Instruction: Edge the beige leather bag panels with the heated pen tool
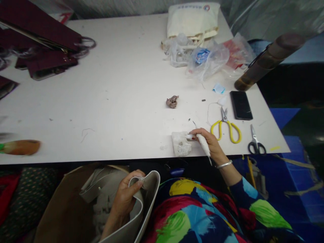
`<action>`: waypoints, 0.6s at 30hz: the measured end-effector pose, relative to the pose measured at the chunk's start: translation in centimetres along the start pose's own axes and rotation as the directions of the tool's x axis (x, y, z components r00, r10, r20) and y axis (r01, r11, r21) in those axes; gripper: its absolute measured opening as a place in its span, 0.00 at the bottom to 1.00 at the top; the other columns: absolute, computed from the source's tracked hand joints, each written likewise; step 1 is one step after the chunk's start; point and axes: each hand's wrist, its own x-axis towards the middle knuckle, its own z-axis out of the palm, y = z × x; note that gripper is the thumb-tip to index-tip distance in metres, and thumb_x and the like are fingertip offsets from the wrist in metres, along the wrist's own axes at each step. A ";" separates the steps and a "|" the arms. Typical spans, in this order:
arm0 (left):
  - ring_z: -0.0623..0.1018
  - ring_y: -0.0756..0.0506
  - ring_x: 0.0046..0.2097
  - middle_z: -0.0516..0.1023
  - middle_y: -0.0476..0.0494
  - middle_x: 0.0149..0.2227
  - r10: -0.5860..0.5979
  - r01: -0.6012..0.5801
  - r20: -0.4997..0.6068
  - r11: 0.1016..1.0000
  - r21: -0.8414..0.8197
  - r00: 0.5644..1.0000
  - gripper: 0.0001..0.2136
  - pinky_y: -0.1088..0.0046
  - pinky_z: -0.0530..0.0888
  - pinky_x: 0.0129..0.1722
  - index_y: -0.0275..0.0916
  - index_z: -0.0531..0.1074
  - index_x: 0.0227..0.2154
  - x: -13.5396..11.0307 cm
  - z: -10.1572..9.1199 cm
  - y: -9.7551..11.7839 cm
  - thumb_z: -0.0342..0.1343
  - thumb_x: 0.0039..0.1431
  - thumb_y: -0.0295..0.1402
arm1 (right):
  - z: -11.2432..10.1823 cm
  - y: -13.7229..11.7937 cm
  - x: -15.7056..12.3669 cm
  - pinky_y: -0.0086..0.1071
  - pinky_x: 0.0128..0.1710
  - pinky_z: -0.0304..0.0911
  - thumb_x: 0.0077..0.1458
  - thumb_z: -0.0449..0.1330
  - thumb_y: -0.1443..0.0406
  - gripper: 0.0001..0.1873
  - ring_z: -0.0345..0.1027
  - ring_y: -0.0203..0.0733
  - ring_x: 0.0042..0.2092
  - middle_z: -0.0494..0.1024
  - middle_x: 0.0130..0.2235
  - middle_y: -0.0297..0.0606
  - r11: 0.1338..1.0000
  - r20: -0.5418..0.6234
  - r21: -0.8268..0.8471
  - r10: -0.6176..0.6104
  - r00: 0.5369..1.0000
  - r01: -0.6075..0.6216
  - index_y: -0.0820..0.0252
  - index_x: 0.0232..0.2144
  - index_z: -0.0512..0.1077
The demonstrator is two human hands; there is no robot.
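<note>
In my left hand [128, 192] is the edge of a pale grey, leather-like bag piece [149, 199], pinched between thumb and fingers below the table's front edge. The piece curves open toward my lap. My right hand [207, 141] is closed around a slim tool with a white-wrapped handle [203, 144]; a thin point sticks out at its lower end. Beside those fingertips, at the table edge, sits a worn, whitish block with holes [181, 144]. Whether my fingers touch the block, I cannot tell.
Yellow-handled scissors [225, 125], black-handled scissors [256, 143], a phone [241, 105] and a dark bottle [268, 62] stand or lie right. A brown crumpled lump [172, 101] is mid-table. Plastic bags [209, 60] lie behind, maroon bags [48, 44] left. A carton [63, 202] stands below.
</note>
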 end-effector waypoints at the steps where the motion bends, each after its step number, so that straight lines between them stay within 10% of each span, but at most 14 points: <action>1: 0.73 0.46 0.34 0.75 0.46 0.33 0.004 -0.004 -0.007 1.000 0.015 1.000 0.16 0.74 0.70 0.35 0.38 0.79 0.28 0.0 0.2 0.0 0.75 0.45 0.43 | 0.0 0.2 0.0 0.44 0.49 0.69 0.71 0.60 0.58 0.10 0.72 0.51 0.48 0.78 0.47 0.40 1.000 0.002 -0.020 -0.012 1.000 0.012 0.52 0.50 0.77; 8: 0.71 0.47 0.33 0.75 0.46 0.31 0.029 -0.028 -0.012 0.993 0.117 0.999 0.16 0.74 0.68 0.35 0.37 0.79 0.29 -0.2 1.5 0.3 0.73 0.46 0.43 | 0.2 -1.0 -0.5 0.48 0.58 0.67 0.72 0.59 0.58 0.13 0.72 0.53 0.56 0.78 0.55 0.42 0.993 -0.108 -0.101 -0.068 0.992 0.057 0.53 0.53 0.76; 18: 0.70 0.50 0.30 0.74 0.48 0.27 0.014 -0.021 -0.108 0.998 -0.056 0.994 0.18 0.74 0.65 0.32 0.35 0.77 0.29 -0.9 2.4 -0.4 0.76 0.41 0.39 | 1.3 -6.0 -4.7 0.42 0.51 0.70 0.71 0.65 0.60 0.08 0.77 0.50 0.45 0.82 0.44 0.42 0.927 -0.429 -0.363 -0.252 0.867 0.090 0.57 0.47 0.78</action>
